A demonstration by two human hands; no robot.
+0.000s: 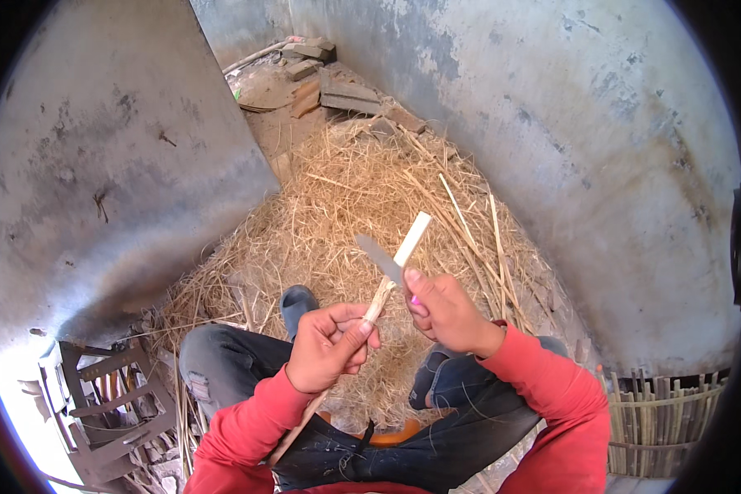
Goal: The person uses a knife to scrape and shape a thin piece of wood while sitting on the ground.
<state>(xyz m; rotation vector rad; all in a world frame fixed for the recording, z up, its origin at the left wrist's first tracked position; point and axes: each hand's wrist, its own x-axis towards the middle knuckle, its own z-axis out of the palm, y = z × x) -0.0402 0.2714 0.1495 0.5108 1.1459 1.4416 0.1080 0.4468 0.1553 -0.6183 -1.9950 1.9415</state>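
A pale strip of split wood or bamboo [412,236] slants up and away from my lap. My left hand [332,346] is closed round its lower part, thumb along the top; the strip's tail passes under my left wrist. In my right hand [451,313] is a knife [378,257], its grey blade pointing up and left across the strip. The blade's edge appears to touch the strip, by a small curl of shaving [391,284]. A bit of pink shows between the right fingers; the rest of the handle is hidden in the grip.
Straw-like shavings [321,214] cover the floor ahead, with several long strips [497,247] on the right. Bricks [350,97] lie near the far corner. Worn walls [584,148] rise on both sides. A broken wooden frame [115,403] stands at left, a bundle of slats [659,420] at right.
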